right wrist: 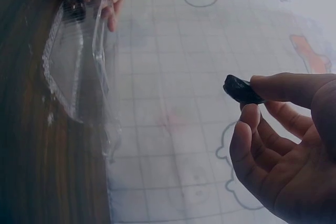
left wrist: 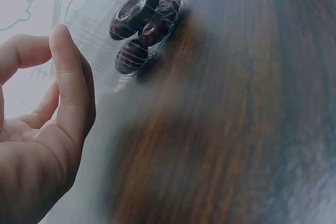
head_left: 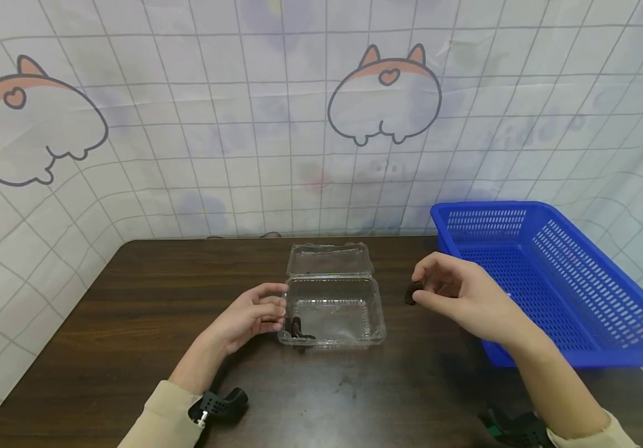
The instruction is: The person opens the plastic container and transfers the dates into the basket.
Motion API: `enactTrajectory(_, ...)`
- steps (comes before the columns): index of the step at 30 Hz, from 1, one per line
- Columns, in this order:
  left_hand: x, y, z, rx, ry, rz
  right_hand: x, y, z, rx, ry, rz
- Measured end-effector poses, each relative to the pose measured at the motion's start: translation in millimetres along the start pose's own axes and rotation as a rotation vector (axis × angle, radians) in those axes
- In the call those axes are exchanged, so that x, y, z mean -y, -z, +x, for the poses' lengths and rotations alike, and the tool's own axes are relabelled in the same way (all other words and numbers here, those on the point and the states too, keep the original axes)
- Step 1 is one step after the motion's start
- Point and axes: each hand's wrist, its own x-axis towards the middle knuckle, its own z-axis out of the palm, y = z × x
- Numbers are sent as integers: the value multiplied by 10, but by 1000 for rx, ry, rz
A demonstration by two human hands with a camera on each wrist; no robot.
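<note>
A hinged clear plastic box (head_left: 335, 311) stands on the table with its lid (head_left: 330, 260) folded back. Several dark brown, glossy dates (left wrist: 135, 14) lie together in its near left corner. At the box's left rim, my left hand (head_left: 253, 316) holds the side with bent fingers; exactly where the thumb touches is hard to see. To the right of the box, my right hand (head_left: 469, 298) pinches a single dark date (right wrist: 242, 89) between thumb and fingertips, raised above the table.
A blue perforated basket (head_left: 523, 211) stands at the right, beside my right forearm; most of its floor shows, with a small white bit near my hand. The dark wood table (head_left: 147, 311) ends at a cloth-covered wall (head_left: 209, 155) with cartoon prints.
</note>
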Motion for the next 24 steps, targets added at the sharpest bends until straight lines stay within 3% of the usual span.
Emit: enactTrajectory(24, -17, -49, 23, 7, -3, 10, -161, 273, -213, -105, -13, -76)
